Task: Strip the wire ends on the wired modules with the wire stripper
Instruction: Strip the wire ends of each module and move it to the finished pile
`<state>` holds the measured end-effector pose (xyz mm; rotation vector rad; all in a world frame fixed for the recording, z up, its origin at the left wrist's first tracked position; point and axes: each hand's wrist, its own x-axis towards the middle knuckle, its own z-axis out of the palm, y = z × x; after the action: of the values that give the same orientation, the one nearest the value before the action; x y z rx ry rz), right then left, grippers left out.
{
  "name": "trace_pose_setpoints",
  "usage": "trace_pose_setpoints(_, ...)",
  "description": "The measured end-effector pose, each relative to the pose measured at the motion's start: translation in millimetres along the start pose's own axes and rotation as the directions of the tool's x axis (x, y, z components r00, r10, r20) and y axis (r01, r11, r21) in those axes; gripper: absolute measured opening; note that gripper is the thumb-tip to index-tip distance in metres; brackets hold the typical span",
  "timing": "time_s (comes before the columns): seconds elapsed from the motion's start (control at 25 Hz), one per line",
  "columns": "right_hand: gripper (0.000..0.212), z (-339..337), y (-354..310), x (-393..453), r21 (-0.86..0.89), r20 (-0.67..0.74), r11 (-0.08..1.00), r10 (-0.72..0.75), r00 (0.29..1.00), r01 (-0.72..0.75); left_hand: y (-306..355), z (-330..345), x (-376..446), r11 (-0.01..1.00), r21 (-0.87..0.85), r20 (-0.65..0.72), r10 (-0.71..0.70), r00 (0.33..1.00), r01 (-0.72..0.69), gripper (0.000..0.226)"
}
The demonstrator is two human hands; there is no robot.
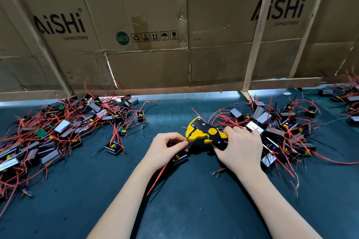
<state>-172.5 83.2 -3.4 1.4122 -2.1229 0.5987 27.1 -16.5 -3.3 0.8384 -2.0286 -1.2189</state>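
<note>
Two bare hands meet at the middle of a dark green desk [184,209], the right hand [240,147] gripping a yellow-and-black wire stripper [206,132] while the left hand [167,146] pinches a wire at its jaws above a small module [180,158], between two heaps of red-wired modules [64,128].

- Table [184,209]: covered with a dark teal mat.
- Cardboard panels [147,25]: flattened cartons form a wall along the table's far edge, printed "AiSHi CAPACITORS" with handling symbols and a green RoHS mark.
- Wooden battens [256,31]: pale strips brace the cardboard.
- Light: a bright strip shows under the cardboard at the far edge.
</note>
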Motion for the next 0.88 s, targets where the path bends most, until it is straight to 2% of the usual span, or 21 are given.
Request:
trace_pose_setpoints(0.32, 0.037, -3, -1, 0, 0.029, 0.057, 1.000, -0.005, 0.998, 0.003, -2, -2, 1, 0.999, 0.045, -0.031, 0.008, 0.999, -0.007, 0.011)
trace_pose_setpoints(0.44, 0.043, -4, -3, -1, 0.051, 0.011, 0.998, 0.023, 1.000, -0.023, -2, -3, 1, 0.999, 0.043, -0.035, 0.009, 0.999, -0.008, 0.011)
trace_pose_setpoints(0.68, 0.050, 2, 2, -3, -0.011, -0.128, 1.000, 0.017, 0.992, -0.019, 0, -4, 0, 0.995, 0.097, -0.055, 0.001, 0.998, 0.004, 0.009)
trace_pose_setpoints(0.76, 0.051, 3, 4, -3, 0.005, -0.148, 0.999, 0.041, 0.988, -0.040, 1, -9, 1, 0.993, 0.116, -0.112, -0.014, 0.994, 0.027, 0.009)
trace_pose_setpoints(0.88, 0.050, 5, 5, -5, 0.008, -0.121, 1.000, 0.006, 0.993, -0.005, 2, -18, 3, 0.982, 0.181, -0.360, 0.013, 0.933, 0.056, 0.013)
